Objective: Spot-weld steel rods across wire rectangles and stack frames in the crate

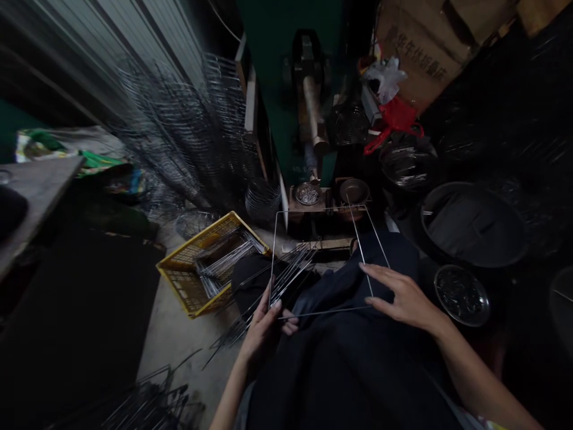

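Observation:
A thin rectangular wire frame (275, 251) lies over my lap, its far edge near a small machine. My left hand (267, 325) is closed on the frame's near left corner, fingers pinching the wire. My right hand (401, 297) rests with fingers spread on the near right part of the frame, pressing it against my dark-clothed thigh. A loose bundle of straight wire rods (286, 278) lies across my left knee beside the left hand.
A yellow plastic crate (188, 275) holding wire pieces stands on the floor at left. Stacked wire racks (188, 137) lean behind it. A machine (311, 113) with small metal dishes (307, 193) stands ahead. A dark tub (474, 224) and a metal bowl (461, 294) are at right.

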Motion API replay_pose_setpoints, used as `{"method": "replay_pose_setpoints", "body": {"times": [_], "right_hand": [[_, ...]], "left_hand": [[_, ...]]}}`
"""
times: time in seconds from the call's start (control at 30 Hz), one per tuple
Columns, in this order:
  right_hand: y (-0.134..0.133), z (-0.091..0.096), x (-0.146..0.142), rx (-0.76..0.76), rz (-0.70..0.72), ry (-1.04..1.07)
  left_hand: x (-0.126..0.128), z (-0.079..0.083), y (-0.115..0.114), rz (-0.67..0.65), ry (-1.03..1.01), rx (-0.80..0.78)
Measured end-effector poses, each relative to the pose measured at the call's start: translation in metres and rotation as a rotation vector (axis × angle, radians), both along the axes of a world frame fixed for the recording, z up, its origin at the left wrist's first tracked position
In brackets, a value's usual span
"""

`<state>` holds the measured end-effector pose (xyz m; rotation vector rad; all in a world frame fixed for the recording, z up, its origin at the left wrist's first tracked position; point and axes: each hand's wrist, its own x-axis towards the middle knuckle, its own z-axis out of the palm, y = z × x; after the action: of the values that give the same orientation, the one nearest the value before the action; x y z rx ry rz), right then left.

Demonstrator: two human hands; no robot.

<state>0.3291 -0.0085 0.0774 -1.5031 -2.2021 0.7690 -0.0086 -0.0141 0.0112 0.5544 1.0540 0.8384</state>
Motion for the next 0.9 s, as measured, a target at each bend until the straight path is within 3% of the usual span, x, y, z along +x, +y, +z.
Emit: {"method": "replay_pose_setpoints", "body": {"times": [0.3, 0.73, 0.9], "right_hand": [[0.005, -0.002, -0.002, -0.018, 0.031, -0.046], [0.012, -0.013, -0.004, -0.05, 0.05, -0.05], [0.023, -0.023, -0.039, -0.038, 0.129, 0.043]], "left_hand": [[-0.008, -0.015, -0.001, 0.03, -0.033, 0.017], [-0.012, -0.009, 0.003, 0.039, -0.016, 0.04], [0.007, -0.009, 0.008, 0.002, -0.062, 0.014]]}}
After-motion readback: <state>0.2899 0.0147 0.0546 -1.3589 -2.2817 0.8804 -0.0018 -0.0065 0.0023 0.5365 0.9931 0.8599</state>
